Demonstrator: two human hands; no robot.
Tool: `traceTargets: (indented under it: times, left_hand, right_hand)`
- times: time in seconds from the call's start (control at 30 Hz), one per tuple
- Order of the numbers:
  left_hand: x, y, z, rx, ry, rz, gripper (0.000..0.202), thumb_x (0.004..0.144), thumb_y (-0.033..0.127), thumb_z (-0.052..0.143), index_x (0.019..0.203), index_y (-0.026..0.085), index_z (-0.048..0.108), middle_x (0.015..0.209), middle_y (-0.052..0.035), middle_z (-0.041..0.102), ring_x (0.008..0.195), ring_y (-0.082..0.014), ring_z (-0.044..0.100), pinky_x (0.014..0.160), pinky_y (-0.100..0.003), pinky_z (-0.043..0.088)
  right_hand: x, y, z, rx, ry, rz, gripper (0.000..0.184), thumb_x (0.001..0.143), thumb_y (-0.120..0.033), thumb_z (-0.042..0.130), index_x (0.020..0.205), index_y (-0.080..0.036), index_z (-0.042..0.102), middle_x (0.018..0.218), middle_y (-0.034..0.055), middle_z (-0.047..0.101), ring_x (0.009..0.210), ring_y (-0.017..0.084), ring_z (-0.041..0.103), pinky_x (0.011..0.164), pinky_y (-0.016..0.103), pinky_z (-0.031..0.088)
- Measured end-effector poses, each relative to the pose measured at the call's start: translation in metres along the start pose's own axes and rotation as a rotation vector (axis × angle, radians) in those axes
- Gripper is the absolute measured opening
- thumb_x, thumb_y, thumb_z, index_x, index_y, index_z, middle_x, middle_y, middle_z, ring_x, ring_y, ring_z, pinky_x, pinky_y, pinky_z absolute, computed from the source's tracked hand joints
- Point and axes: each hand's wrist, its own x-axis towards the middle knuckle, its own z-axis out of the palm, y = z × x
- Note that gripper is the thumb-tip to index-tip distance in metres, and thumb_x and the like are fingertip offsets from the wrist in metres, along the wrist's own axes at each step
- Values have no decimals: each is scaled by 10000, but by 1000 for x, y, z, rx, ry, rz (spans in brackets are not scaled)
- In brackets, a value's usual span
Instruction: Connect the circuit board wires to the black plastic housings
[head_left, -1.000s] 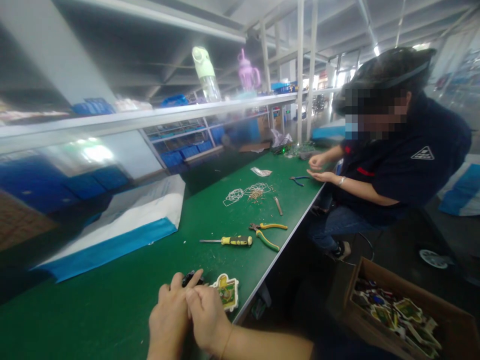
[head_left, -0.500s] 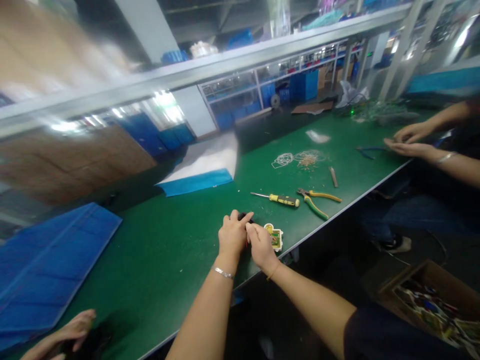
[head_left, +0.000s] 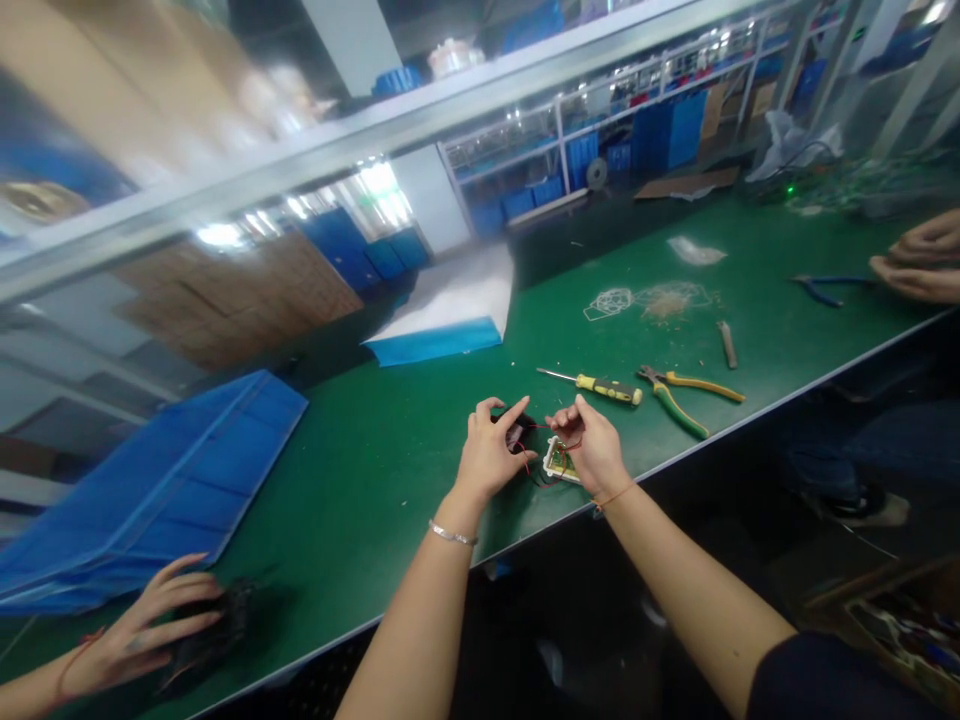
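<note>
My left hand (head_left: 491, 455) is curled around a small black part (head_left: 519, 432) on the bench, with thumb and forefinger at its sides. Thin red and black wires (head_left: 541, 484) run from this part toward my right hand (head_left: 596, 445). The right fingers are bent together at a red wire; the exact pinch is hard to see. Beneath that hand lies a white housing (head_left: 551, 462) with a green circuit board inside, partly covered by the hand. Just beyond are a yellow-and-black screwdriver (head_left: 609, 389) and pliers (head_left: 682, 402) with green and yellow handles.
The green bench (head_left: 360, 470) holds a white-and-blue box (head_left: 442, 315), a blue bin (head_left: 165, 480), blue-handled pliers (head_left: 821, 290) and a pile of small pieces (head_left: 667, 302). A co-worker's hand (head_left: 161, 620) touches a dark object at left; another person's hands (head_left: 922, 258) are at right.
My hands have drawn apart, the right moving over the white housing, and the wires now show between them. The view has shifted left. The co-worker's hand at left has come further in over the dark object.
</note>
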Motion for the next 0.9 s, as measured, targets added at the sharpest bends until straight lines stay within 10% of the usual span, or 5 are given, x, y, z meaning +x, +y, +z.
traceTargets:
  times: [0.5, 0.9]
  left_hand:
    - [-14, -21, 15, -409, -81, 3, 809, 747, 207, 668, 1437, 239, 246, 1391, -89, 439, 1265, -240, 433, 1100, -421, 323]
    - [-8, -20, 19, -492, -65, -145, 647, 834, 189, 548, 1410, 331, 288, 1282, -24, 555, 1119, -209, 576, 1010, -381, 431]
  right_hand:
    - [-5, 6, -5, 130, 41, 114, 304, 777, -392, 658, 611, -191, 502, 594, -13, 569, 614, 129, 576, 787, 324, 513]
    - [-3, 10, -12, 83, 57, 120, 303, 763, -404, 668, 616, -192, 509, 588, -16, 577, 609, 125, 575, 756, 299, 504]
